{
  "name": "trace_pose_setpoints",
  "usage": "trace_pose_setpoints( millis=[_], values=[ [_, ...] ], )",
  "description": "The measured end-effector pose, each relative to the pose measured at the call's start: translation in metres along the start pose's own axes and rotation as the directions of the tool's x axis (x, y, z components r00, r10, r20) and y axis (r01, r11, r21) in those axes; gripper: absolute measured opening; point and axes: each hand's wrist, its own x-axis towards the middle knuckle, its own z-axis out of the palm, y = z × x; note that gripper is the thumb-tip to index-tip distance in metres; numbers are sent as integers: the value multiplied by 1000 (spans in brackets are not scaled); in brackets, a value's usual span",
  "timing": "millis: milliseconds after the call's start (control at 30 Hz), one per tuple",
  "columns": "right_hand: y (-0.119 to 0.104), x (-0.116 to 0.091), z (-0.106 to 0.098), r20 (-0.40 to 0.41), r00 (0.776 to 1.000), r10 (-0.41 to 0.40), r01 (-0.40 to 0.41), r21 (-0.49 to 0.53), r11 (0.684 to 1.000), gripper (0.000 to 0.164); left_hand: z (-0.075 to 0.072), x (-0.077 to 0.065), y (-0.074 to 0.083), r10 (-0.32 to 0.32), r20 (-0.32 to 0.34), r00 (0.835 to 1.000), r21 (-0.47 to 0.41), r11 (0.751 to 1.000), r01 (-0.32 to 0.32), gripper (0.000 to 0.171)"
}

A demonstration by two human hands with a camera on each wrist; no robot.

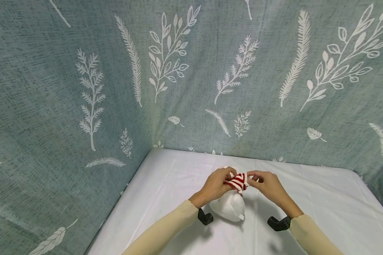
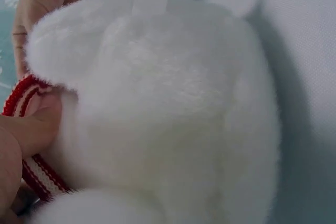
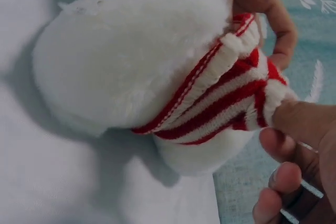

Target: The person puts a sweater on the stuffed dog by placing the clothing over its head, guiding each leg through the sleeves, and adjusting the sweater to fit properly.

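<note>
A fluffy white plush toy (image 1: 228, 207) lies on the white cloth, wearing a small red-and-white striped knitted garment (image 1: 239, 181). My left hand (image 1: 215, 184) grips the garment's red-edged hem; in the left wrist view its thumb (image 2: 42, 121) is tucked inside, against the white fur (image 2: 173, 87). On the other side, my right hand (image 1: 268, 184) pinches the garment's ribbed white edge between thumb and forefinger. The right wrist view shows the stripes (image 3: 210, 103) stretched between both hands, with the right hand's other fingers (image 3: 286, 177) loosely bent below. Part of the toy is hidden behind the left hand.
A white cloth (image 1: 166, 184) covers the table. Grey-green fabric (image 1: 191, 88) with white leaf prints hangs behind and at the left side. A black wrist device (image 1: 279, 224) sits under the right wrist, another (image 1: 205, 216) under the left.
</note>
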Motion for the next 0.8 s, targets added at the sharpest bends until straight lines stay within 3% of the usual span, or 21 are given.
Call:
trace_pose_setpoints(
  millis=[167,400,633,800],
  values=[
    [0,0,1,9,1000,-18,17,28,999,33,0,0,0,21,-2,1000,43,999,-21,21],
    [0,5,1,142,990,13,-23,67,998,42,2,-2,1,30,-10,999,120,992,-29,11],
    [0,4,-3,263,965,20,-26,20,999,33,1,-3,3,44,-10,999,103,994,-43,13],
    [2,0,2,250,968,-1,5,-15,1000,13,1,-3,4,55,-22,998,106,993,-52,18]
  ],
)
